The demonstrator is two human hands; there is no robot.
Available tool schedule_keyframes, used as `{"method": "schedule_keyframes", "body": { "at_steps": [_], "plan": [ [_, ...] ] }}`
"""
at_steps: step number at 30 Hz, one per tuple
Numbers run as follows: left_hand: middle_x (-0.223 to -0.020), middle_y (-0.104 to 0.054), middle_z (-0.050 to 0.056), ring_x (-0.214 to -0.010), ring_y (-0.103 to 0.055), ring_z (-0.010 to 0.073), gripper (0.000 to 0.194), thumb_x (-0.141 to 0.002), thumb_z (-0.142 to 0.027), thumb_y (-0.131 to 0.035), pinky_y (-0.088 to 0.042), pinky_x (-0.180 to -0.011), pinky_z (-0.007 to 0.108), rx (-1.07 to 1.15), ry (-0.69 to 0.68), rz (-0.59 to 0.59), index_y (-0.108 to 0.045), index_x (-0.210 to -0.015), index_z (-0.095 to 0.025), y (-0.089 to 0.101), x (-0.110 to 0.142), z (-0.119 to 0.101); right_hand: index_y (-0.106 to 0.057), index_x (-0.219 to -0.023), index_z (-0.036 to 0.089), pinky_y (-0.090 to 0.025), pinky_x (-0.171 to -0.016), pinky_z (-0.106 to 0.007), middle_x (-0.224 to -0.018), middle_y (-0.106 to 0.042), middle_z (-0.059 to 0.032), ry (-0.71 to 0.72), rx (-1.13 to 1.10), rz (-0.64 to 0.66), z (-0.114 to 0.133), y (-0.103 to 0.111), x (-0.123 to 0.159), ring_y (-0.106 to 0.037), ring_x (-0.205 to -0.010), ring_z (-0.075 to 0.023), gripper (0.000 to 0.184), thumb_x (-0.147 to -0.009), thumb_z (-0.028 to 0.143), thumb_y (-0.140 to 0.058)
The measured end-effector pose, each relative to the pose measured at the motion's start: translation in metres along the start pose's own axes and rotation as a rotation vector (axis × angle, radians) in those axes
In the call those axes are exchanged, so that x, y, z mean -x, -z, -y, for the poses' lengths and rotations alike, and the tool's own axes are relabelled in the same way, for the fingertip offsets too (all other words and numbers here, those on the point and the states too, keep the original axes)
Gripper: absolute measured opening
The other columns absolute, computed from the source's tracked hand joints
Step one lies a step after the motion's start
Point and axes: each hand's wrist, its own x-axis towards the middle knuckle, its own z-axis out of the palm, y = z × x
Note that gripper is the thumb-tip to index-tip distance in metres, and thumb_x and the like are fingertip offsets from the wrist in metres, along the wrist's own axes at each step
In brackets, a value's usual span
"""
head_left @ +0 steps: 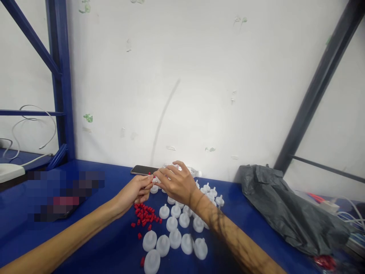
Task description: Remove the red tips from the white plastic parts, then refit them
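Observation:
My left hand (142,187) is closed in a pinch, its fingertips meeting those of my right hand (176,183). Between them shows part of a small white nozzle cap (155,180) with a bit of red at it; the fingers hide most of this piece. My right hand's thumb side and fingers are bent round it from the right. Below my left hand lies a loose pile of small red caps (145,215). Many white nozzle caps (172,223), round-based with a spout pointing up, stand under and in front of my right hand and forearm.
Behind the hands, a phone (144,170) and a clear plastic bottle (194,172) lie near the white wall. On the right a dark grey plastic bag (288,213) sprawls over the blue table (108,243). Blue rack posts (61,76) and white cables (34,118) are at left.

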Motion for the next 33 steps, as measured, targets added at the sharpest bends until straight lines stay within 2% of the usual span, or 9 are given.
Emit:
{"method": "schedule_keyframes", "body": {
  "at_steps": [5, 7, 10, 13, 16, 20, 26, 30, 33],
  "plan": [
    [-0.086, -0.062, 0.004, -0.074, -0.057, 0.0188, 0.041, -0.106, -0.044, -0.031, -0.040, -0.066, 0.030, -0.888, -0.465, -0.260, -0.059, -0.086, -0.021, 0.000, 0.014, 0.002, -0.061, -0.123, 0.017, -0.037, -0.108, -0.041, -0.108, -0.077, -0.0080, 0.018, -0.168, 0.046, -0.006, -0.003, 0.000, -0.067, -0.103, -0.0218, 0.027, -0.107, 0.037, -0.050],
    [-0.100, -0.063, 0.005, -0.080, -0.059, 0.0191, 0.035, -0.107, -0.039, -0.032, -0.038, -0.066, 0.030, -1.044, -0.506, -0.296, -0.061, -0.100, -0.021, 0.000, 0.018, 0.002, -0.063, -0.119, 0.018, -0.038, -0.108, -0.040, -0.102, -0.078, -0.0068, 0.004, -0.206, 0.037, -0.004, -0.002, -0.001, -0.068, -0.097, -0.0212, 0.027, -0.106, 0.039, -0.053],
    [-0.094, -0.062, 0.003, -0.078, -0.058, 0.0181, 0.034, -0.108, -0.040, -0.033, -0.037, -0.066, 0.030, -1.031, -0.513, -0.290, -0.059, -0.095, -0.022, -0.003, 0.019, 0.003, -0.064, -0.119, 0.017, -0.037, -0.111, -0.041, -0.103, -0.078, -0.0061, 0.036, -0.230, -0.011, -0.003, -0.003, -0.001, -0.069, -0.097, -0.0206, 0.028, -0.105, 0.040, -0.056],
    [-0.076, -0.057, -0.001, -0.070, -0.053, 0.0167, 0.043, -0.108, -0.045, -0.030, -0.037, -0.066, 0.030, -0.790, -0.465, -0.304, -0.051, -0.078, -0.021, -0.006, 0.018, 0.005, -0.065, -0.118, 0.021, -0.038, -0.113, -0.040, -0.106, -0.079, -0.0036, 0.011, -0.207, -0.034, -0.021, -0.008, 0.006, -0.070, -0.100, -0.0194, 0.025, -0.101, 0.039, -0.064],
    [-0.060, -0.041, -0.005, -0.056, -0.039, 0.0147, 0.050, -0.107, -0.052, -0.027, -0.031, -0.056, 0.029, -0.577, -0.374, -0.362, -0.036, -0.068, -0.023, -0.001, 0.019, 0.004, -0.068, -0.109, 0.023, -0.041, -0.109, -0.045, -0.101, -0.079, -0.0044, -0.208, -0.150, -0.084, -0.055, -0.009, 0.025, -0.072, -0.089, -0.0204, 0.013, -0.098, 0.029, -0.068],
    [-0.069, -0.054, -0.002, -0.066, -0.049, 0.0175, 0.040, -0.105, -0.045, -0.032, -0.033, -0.065, 0.031, -0.906, -0.353, -0.370, -0.044, -0.074, -0.023, 0.015, 0.016, 0.002, -0.065, -0.117, 0.021, -0.043, -0.101, -0.048, -0.093, -0.077, -0.0073, -0.439, -0.131, -0.154, -0.085, -0.002, 0.043, -0.070, -0.084, -0.0243, 0.018, -0.101, 0.027, -0.061],
    [-0.100, -0.065, 0.008, -0.088, -0.064, 0.0246, 0.036, -0.102, -0.033, -0.030, -0.041, -0.076, 0.036, -1.176, -0.043, -0.254, -0.062, -0.089, -0.022, 0.037, 0.001, 0.018, -0.067, -0.106, 0.025, -0.044, -0.100, -0.038, -0.090, -0.075, 0.0005, -0.390, -0.311, -0.050, -0.055, -0.007, 0.030, -0.069, -0.086, -0.0192, 0.008, -0.099, 0.029, -0.065],
    [-0.108, -0.069, 0.009, -0.099, -0.067, 0.0269, 0.029, -0.097, -0.024, -0.041, -0.044, -0.082, 0.036, -1.183, -0.014, -0.215, -0.070, -0.100, -0.023, 0.044, -0.002, 0.026, -0.072, -0.096, 0.025, -0.046, -0.097, -0.036, -0.111, -0.074, -0.0029, -0.304, -0.417, 0.041, -0.033, -0.024, 0.027, -0.068, -0.104, -0.0210, 0.011, -0.091, 0.034, -0.078],
    [-0.109, -0.073, 0.007, -0.102, -0.068, 0.0275, 0.028, -0.090, -0.020, -0.052, -0.045, -0.081, 0.035, -1.166, 0.016, -0.214, -0.070, -0.111, -0.025, 0.045, -0.001, 0.025, -0.076, -0.090, 0.024, -0.047, -0.091, -0.035, -0.099, -0.076, -0.0030, -0.269, -0.464, 0.101, -0.022, -0.034, 0.028, -0.069, -0.097, -0.0213, 0.012, -0.088, 0.035, -0.080]
  ]
}}
